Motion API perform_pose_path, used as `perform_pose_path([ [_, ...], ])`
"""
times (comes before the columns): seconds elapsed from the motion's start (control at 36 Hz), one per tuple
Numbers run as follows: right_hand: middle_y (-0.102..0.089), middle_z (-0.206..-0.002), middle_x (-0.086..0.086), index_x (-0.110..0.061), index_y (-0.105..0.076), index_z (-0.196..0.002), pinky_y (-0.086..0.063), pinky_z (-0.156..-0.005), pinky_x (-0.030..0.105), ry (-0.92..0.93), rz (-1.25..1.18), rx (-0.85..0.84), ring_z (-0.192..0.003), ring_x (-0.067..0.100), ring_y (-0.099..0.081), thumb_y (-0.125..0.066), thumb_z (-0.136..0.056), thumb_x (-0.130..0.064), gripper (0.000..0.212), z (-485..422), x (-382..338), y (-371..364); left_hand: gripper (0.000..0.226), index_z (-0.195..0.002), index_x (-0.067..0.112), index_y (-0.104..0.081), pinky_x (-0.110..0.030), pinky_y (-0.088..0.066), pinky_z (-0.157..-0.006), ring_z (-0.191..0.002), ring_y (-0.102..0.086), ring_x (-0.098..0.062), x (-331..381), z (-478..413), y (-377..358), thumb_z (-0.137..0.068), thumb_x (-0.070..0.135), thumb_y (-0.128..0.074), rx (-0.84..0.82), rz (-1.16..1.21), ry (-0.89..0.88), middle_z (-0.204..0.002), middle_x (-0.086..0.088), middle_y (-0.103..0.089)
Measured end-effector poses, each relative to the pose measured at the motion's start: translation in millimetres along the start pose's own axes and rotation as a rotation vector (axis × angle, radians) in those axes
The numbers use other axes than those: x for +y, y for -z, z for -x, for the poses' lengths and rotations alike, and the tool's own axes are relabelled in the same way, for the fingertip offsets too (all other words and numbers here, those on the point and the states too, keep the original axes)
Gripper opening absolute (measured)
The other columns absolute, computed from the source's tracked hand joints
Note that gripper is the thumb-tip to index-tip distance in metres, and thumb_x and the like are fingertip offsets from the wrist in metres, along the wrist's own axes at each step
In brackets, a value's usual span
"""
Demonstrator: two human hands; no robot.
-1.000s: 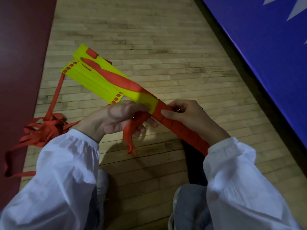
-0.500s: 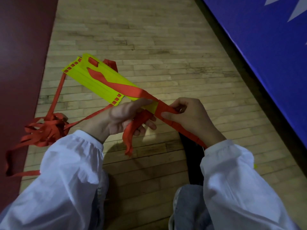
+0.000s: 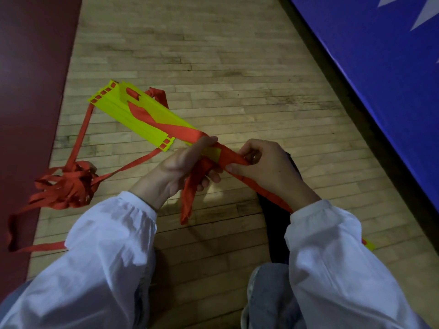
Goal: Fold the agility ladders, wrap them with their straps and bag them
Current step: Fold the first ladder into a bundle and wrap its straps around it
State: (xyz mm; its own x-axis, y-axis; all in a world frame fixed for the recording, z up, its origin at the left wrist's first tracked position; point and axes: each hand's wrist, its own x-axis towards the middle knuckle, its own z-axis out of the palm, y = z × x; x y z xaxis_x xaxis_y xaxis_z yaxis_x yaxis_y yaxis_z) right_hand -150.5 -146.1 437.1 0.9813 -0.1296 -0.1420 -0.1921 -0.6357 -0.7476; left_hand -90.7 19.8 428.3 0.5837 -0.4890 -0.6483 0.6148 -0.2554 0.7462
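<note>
- The folded ladder, a flat stack of yellow rungs, is held by its near end in both hands and slants away from the person toward the upper left, over the wooden floor.
- A red strap runs lengthwise across the top of the stack and winds round its near end, which is covered in red turns down to the right wrist.
- The left hand grips the stack's near end from the left, with the thumb along the top. Its fingers curl underneath round a loose red tail that hangs below.
- The right hand, just beyond the left on that same end, pinches the wrapped strap between thumb and bent fingers.
- Left of the stack, a tangle of red webbing lies on the floor beside a dark red surface. Two strands lead from it up to the stack's left edge.
- Right of the stack, well apart, a blue mat runs diagonally.
- Below the stack's near end, under the right sleeve, lies a dark object; I cannot tell what it is.
</note>
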Motion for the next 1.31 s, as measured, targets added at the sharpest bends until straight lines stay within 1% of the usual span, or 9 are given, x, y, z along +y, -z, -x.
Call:
perform_pose_path([
  [0.11, -0.064, -0.089, -0.01, -0.027, -0.064, -0.093, -0.042, -0.066, 0.019, -0.102, -0.105, -0.16, -0.083, 0.004, -0.06, -0.066, -0.084, -0.048, 0.022, -1.4, -0.1, 7.2, 0.054, -0.077, 0.002, -0.062, -0.02, -0.034, -0.037, -0.033, -0.045, -0.018, -1.0, -2.5, -0.7, -0.093, 0.05, -0.042, 0.057, 0.001, -0.066, -0.058, -0.013, -0.06],
  [0.19, -0.065, -0.087, -0.009, -0.027, -0.063, -0.098, -0.044, -0.065, 0.019, -0.187, -0.1, -0.233, -0.077, 0.004, -0.063, -0.049, -0.091, -0.057, 0.035, -1.3, -0.2, 12.6, 0.053, -0.078, 0.003, -0.063, -0.021, -0.035, -0.038, -0.037, -0.046, -0.02, -1.9, -2.9, 0.2, -0.092, 0.049, -0.043, 0.065, 0.004, -0.091, -0.067, -0.015, -0.06],
  [0.28, -0.074, -0.086, 0.008, -0.024, -0.065, -0.098, -0.056, -0.072, 0.03, -0.279, -0.251, -0.346, -0.075, 0.019, -0.072, -0.046, -0.093, -0.056, 0.038, 0.9, 0.9, 15.6, 0.053, -0.076, 0.003, -0.064, -0.02, -0.036, -0.037, -0.034, -0.047, -0.019, -2.7, -2.1, -2.3, -0.093, 0.049, -0.043, 0.032, -0.013, -0.08, -0.059, -0.012, -0.061],
  [0.33, -0.074, -0.087, 0.012, -0.022, -0.067, -0.1, -0.056, -0.07, 0.028, -0.303, -0.283, -0.382, -0.072, 0.02, -0.071, -0.045, -0.094, -0.055, 0.041, 2.3, 1.1, 16.3, 0.054, -0.076, 0.003, -0.063, -0.018, -0.036, -0.036, -0.033, -0.047, -0.018, -2.6, -1.3, -4.2, -0.094, 0.049, -0.042, 0.007, -0.02, -0.057, -0.055, -0.01, -0.06],
  [0.5, -0.074, -0.083, 0.005, -0.025, -0.069, -0.087, -0.052, -0.067, 0.021, -0.212, -0.199, -0.278, -0.065, 0.009, -0.066, -0.047, -0.091, -0.057, 0.039, -0.7, 2.9, 16.3, 0.053, -0.086, 0.004, -0.06, -0.023, -0.042, -0.046, -0.044, -0.052, -0.019, 2.3, 1.1, 0.6, -0.094, 0.051, -0.036, -0.141, 0.099, 0.016, -0.06, -0.009, -0.06],
  [0.61, -0.073, -0.079, 0.0, -0.017, -0.071, -0.091, -0.049, -0.067, 0.02, -0.175, -0.165, -0.199, -0.063, 0.002, -0.064, -0.05, -0.09, -0.057, 0.045, -2.8, 6.0, 17.4, 0.058, -0.096, 0.005, -0.06, -0.026, -0.048, -0.052, -0.05, -0.06, -0.021, 6.0, 5.7, 6.5, -0.091, 0.058, -0.038, -0.217, 0.085, 0.065, -0.071, -0.011, -0.063],
  [0.78, -0.069, -0.079, -0.001, -0.018, -0.068, -0.089, -0.043, -0.054, 0.01, -0.145, -0.167, -0.14, -0.059, -0.002, -0.059, -0.054, -0.09, -0.051, 0.036, -5.2, 8.3, 15.2, 0.059, -0.096, 0.003, -0.061, -0.021, -0.046, -0.041, -0.044, -0.058, -0.016, 7.1, 5.0, 11.6, -0.093, 0.057, -0.038, -0.188, 0.066, 0.055, -0.07, -0.008, -0.066],
  [1.03, -0.064, -0.094, -0.01, -0.022, -0.067, -0.109, -0.041, -0.065, 0.019, -0.145, -0.054, -0.121, -0.086, 0.001, -0.059, -0.062, -0.085, -0.053, 0.039, -6.1, 10.4, 10.6, 0.046, -0.091, 0.004, -0.061, -0.018, -0.045, -0.037, -0.041, -0.057, -0.011, 3.4, 2.3, 9.9, -0.099, 0.042, -0.036, -0.16, 0.091, -0.023, -0.066, -0.004, -0.068],
  [1.31, -0.06, -0.092, -0.013, -0.028, -0.061, -0.101, -0.039, -0.061, 0.018, -0.165, -0.059, -0.149, -0.081, -0.002, -0.056, -0.07, -0.08, -0.05, 0.031, -3.7, 7.4, 8.3, 0.035, -0.101, 0.004, -0.06, -0.017, -0.045, -0.035, -0.04, -0.056, -0.011, 1.8, 1.1, 9.1, -0.103, 0.023, -0.03, -0.135, 0.154, -0.082, -0.067, -0.008, -0.069],
])
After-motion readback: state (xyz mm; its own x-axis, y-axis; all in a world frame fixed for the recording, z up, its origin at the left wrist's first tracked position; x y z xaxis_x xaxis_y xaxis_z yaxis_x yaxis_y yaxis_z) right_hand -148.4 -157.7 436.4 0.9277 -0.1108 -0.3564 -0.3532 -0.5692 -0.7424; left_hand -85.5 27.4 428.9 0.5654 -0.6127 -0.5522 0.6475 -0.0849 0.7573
